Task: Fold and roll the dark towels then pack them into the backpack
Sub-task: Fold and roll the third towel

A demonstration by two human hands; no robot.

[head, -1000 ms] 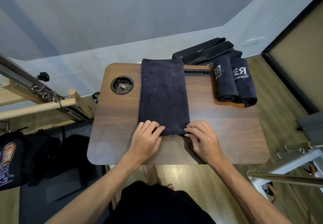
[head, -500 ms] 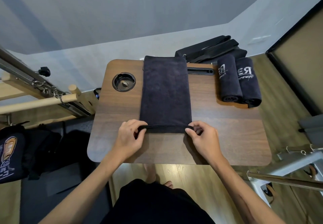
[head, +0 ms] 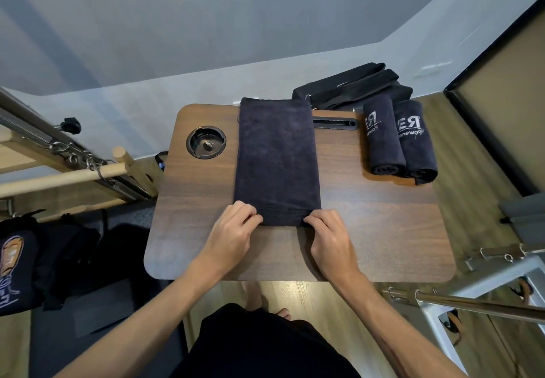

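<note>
The folded dark towel [head: 277, 159], lying lengthwise on the table [head: 383, 230], is being pinched at its near rolled edge by the left hand [head: 233, 237] and right hand [head: 331, 240], seemingly so the roll is being kept tight and even.

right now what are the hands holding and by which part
Both hands grip the folded dark towel at its near, rolled-up end: left hand on the left corner, right hand on the right corner.

A wooden table [head: 383, 230] carries a round cup holder [head: 205, 142] and a black slot [head: 334, 124] near its far edge.
</note>
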